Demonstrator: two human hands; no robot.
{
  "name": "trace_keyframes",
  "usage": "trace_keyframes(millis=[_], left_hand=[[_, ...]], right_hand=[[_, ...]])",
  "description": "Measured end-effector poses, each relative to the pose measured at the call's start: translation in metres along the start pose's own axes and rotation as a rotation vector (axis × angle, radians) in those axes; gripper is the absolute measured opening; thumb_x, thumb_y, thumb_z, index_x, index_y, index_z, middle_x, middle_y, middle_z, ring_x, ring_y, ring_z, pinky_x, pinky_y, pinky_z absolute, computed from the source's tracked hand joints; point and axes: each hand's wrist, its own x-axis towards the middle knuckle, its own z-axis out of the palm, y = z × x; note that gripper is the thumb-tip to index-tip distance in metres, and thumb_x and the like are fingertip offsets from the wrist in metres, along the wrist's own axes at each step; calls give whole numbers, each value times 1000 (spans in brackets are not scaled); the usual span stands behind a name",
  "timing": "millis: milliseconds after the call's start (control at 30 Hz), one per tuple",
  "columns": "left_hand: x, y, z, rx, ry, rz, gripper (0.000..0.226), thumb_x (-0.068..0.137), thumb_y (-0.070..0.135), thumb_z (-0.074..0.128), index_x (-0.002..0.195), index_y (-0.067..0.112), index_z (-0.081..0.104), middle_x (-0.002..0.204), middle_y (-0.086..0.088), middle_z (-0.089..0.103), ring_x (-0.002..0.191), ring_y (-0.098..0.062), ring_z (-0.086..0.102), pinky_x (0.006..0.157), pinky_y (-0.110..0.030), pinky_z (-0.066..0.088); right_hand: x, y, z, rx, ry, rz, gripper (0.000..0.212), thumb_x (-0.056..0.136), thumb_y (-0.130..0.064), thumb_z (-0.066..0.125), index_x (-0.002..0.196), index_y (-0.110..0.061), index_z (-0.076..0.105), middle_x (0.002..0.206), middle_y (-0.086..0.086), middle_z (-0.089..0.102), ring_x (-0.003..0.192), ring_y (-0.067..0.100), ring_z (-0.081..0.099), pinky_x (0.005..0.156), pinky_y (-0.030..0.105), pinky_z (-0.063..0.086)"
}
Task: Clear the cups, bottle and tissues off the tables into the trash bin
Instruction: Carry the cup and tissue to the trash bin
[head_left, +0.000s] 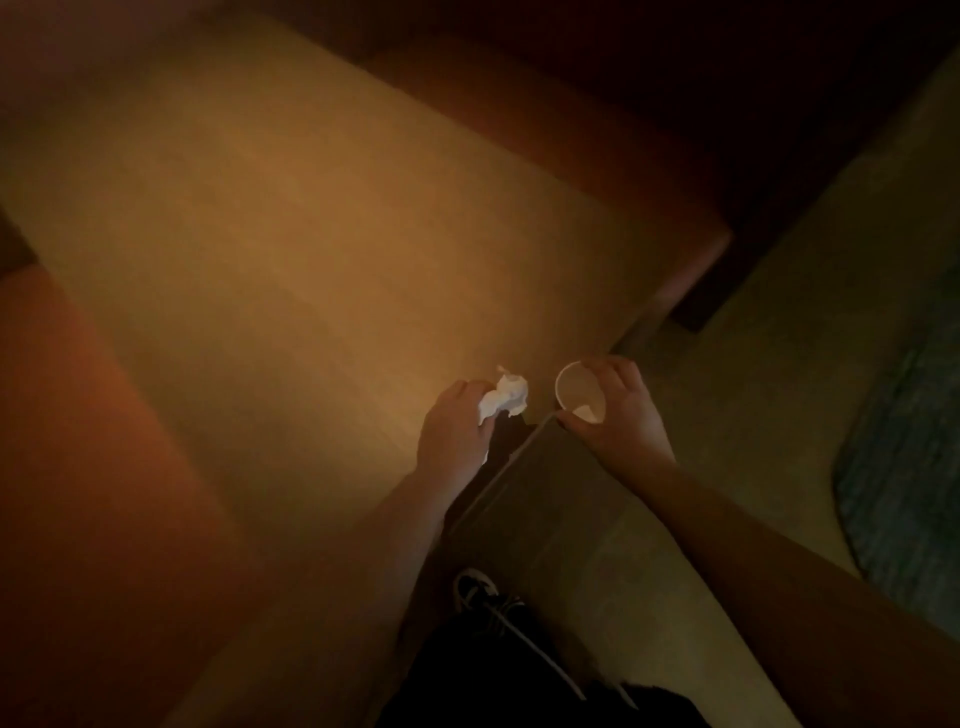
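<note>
The scene is dim. My left hand (454, 431) grips a crumpled white tissue (503, 399) above the near right corner of a wooden table (291, 249). Just to its right, my right hand (615, 410) holds a white paper cup (579, 392) by its rim and side, its mouth tilted toward me. The cup hangs past the table's edge, over the floor. No trash bin and no bottle show in this view.
An orange-red seat (88, 467) lies along the table's left side and a dark one (623, 130) at the far right. A blue-grey rug (904, 457) covers the floor at right. My shoe (480, 590) is below the hands.
</note>
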Motion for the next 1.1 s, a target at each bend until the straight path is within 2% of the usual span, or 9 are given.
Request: trace_keyframes(millis=[133,267,433,533,700,833,1000,1100], left_hand=[[0,75,38,-39,-84,137,25,94,23,59,117,14,59,104,0,61,88,-12,54,72,-23,40],[-25,174,95,-92,-188,327,19,94,25,58,110,16,61,104,-1,62,94,-15,57,75,-25,42],[-102,309,186,-112,-347,542,15,91,22,61,105,16,60,102,0,59,88,-14,54,73,-31,46],[-161,385,237,-130,-469,686,16,90,20,61,103,10,61,100,-7,58,88,-23,56,73,-39,48],[-266,487,304,-130,-669,919,22,90,19,61,111,13,62,106,-7,60,92,-26,59,77,-40,52],[-345,552,350,-152,-814,1104,17,91,18,60,106,13,63,103,-6,59,91,-23,57,76,-36,49],[-429,622,405,-146,-952,1281,17,91,18,60,107,15,62,102,-2,59,91,-19,56,77,-33,47],[-476,663,442,-149,-1008,1347,18,90,20,60,108,17,62,102,-1,60,90,-18,56,77,-36,49]], right_hand=[[-50,56,-64,26,162,134,66,71,-43,75,127,-31,43,127,-10,39,111,17,49,80,28,43],[-130,121,-133,-5,321,312,67,72,-46,75,128,-36,38,130,-13,36,112,15,47,79,26,42],[-271,203,-216,1,505,588,67,74,-45,74,132,-29,43,136,-8,37,118,19,46,88,30,46],[-363,241,-256,-9,621,744,66,75,-45,73,132,-27,44,137,-7,37,118,18,45,88,29,45],[-510,282,-299,-20,807,1007,71,76,-45,72,136,-25,41,138,-7,35,121,16,42,92,31,44],[-610,298,-320,-26,968,1188,69,77,-42,72,136,-22,42,140,-3,37,124,18,40,94,32,42],[-705,319,-341,-15,1117,1372,67,78,-37,73,135,-17,45,140,2,38,125,21,39,96,32,39],[-751,346,-354,-6,1183,1453,66,78,-35,73,135,-16,46,139,2,38,126,20,38,93,29,37]])
